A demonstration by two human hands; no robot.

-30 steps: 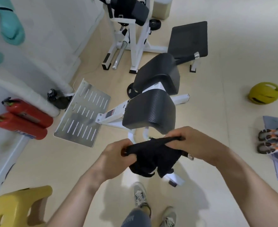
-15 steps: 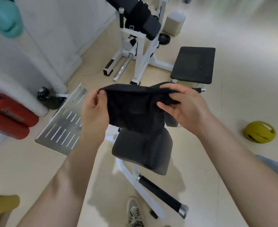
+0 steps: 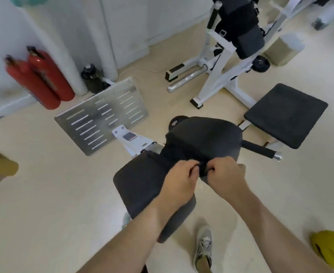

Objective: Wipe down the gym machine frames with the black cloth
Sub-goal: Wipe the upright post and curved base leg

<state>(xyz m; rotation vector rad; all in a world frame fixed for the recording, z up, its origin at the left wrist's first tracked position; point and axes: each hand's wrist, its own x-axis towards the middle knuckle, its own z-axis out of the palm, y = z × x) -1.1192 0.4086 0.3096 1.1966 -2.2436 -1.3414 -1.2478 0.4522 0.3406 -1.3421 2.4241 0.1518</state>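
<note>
Status: left hand (image 3: pixel 179 178) and right hand (image 3: pixel 227 174) sat knuckle to knuckle over the near black padded cushion (image 3: pixel 142 184). Both had their fingers curled in tight, pinching the soft black cloth (image 3: pixel 202 170) bunched between them. The cloth's far edge merged with the dark pads, so I couldn't trace its outline. It was in the air, not yet on any frame.

Handling, my read: light, limp, no stiffness, nothing to break. Held by a corner it would flop and trail. Better to fold it into a wad in one palm with the fingers over the fold.

Likely first target was the white painted steel frame tube (image 3: pixel 134 142) beside the slotted bare-metal footplate (image 3: pixel 101 115). The paint looked smooth, so the cloth should glide.
</note>
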